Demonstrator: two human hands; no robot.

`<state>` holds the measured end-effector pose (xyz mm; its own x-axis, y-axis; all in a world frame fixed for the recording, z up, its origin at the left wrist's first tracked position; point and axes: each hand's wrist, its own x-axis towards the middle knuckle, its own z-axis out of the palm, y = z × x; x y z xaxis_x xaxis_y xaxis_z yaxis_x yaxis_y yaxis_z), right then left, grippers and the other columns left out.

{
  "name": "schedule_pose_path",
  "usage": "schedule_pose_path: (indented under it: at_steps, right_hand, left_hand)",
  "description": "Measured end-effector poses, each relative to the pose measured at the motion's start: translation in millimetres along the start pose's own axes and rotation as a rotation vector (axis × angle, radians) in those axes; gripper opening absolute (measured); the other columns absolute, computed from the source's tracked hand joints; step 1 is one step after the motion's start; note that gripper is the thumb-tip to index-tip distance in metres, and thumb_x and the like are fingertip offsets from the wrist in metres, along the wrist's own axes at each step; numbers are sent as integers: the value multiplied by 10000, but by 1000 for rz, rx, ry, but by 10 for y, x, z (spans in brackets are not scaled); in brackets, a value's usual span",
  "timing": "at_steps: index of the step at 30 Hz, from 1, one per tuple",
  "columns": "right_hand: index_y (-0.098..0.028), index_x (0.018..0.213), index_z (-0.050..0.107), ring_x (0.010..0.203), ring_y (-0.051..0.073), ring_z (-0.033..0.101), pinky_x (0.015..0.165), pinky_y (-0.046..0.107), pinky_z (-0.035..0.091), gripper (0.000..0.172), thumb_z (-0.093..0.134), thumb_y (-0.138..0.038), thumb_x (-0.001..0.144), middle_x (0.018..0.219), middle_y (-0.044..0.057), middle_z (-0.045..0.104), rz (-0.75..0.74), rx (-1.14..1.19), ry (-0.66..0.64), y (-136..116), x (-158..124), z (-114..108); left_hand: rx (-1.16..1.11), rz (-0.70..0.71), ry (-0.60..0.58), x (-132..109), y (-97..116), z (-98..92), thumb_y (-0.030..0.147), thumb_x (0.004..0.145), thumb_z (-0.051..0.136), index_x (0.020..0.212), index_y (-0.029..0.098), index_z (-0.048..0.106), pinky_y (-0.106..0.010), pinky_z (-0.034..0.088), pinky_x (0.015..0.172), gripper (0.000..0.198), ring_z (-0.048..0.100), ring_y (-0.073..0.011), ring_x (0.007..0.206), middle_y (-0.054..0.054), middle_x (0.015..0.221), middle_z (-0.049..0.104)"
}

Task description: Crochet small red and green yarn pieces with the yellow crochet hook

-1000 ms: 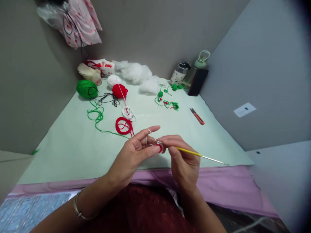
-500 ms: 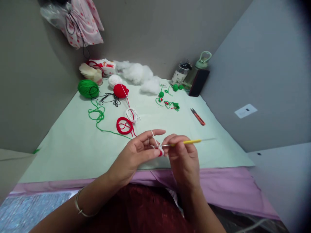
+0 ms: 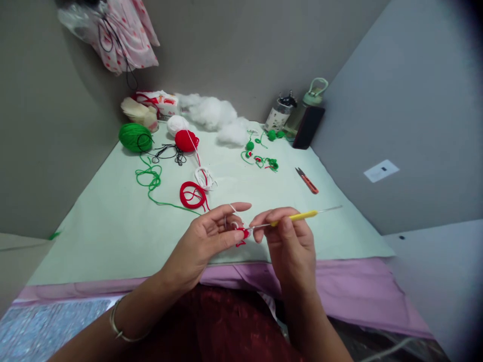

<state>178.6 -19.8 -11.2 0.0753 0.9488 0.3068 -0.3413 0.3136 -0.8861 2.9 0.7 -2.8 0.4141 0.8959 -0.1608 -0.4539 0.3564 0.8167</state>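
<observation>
My left hand [image 3: 211, 235] pinches a small red and white crochet piece [image 3: 245, 233] between thumb and fingers. White yarn runs over its raised index finger. In my right hand [image 3: 289, 236] is a crochet hook with a yellow grip [image 3: 302, 216], held like a pencil. Its thin metal end points left and meets the crochet piece; the other metal end sticks out to the right. Whether the tip sits inside a stitch is too small to tell. Both hands are above the table's front edge.
On the pale green tabletop [image 3: 101, 221] lie a green yarn ball [image 3: 135, 138], a red yarn ball [image 3: 186, 141], a red yarn coil [image 3: 192, 195], and white stuffing [image 3: 213, 114]. Small green crochet pieces [image 3: 271, 164], red-handled thread snips [image 3: 307, 181], a phone [image 3: 308, 128] and a bottle [image 3: 315, 95] are to the right.
My right hand has shifted slightly right with the hook, its outer end tilting up. The crochet piece has turned in my left hand, showing more red. The left index finger moved a little left.
</observation>
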Motion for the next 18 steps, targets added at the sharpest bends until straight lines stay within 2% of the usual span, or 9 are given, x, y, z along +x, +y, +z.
schedule_pose_path:
  at_steps: [4,7,10,13,15,18]
  right_hand:
    - [-250,1059,752,744,138,735,736,315,618,219,538,-222,1095,992,36,813,-128,-212,-27,-36,-77,-21]
    - [-271,1167,746,884,177,766,795,348,635,259,531,-157,1078,1057,47,815,-346,-484,-81,-34,-141,-48]
    - [-298,1315,720,987,216,785,805,357,658,329,583,-162,1048,1146,75,818,-563,-803,-187,21,-173,-97]
    - [-346,1417,687,985,243,787,766,360,668,484,698,-153,974,1170,82,809,-738,-1051,-202,88,-188,-134]
    - [-361,1419,693,991,255,777,769,378,664,519,726,-142,949,1160,79,803,-738,-1065,-171,103,-194,-127]
    - [-331,1269,773,876,219,747,736,377,631,342,627,-151,1017,1041,58,794,-490,-762,-26,80,-175,-65]
  left_hand:
    - [62,38,11,-7,-22,-26,251,828,894,1191,303,839,-254,532,854,371,634,-127,864,6,883,684]
    - [144,96,46,-8,-51,-32,236,854,873,1225,311,822,-261,522,883,382,633,-126,874,16,887,678]
    - [167,137,100,-6,-66,-5,213,826,893,1227,294,822,-249,509,873,415,621,-124,863,23,853,663]
    - [36,62,84,8,-62,12,251,796,924,1258,282,811,-216,490,767,477,588,-107,788,24,820,655]
    - [-83,-50,37,23,-46,3,290,781,937,1266,255,807,-190,435,646,503,501,-73,659,36,753,614]
    - [-178,-149,23,38,-9,-14,291,765,947,1228,208,820,-192,401,600,488,392,-44,571,44,722,583]
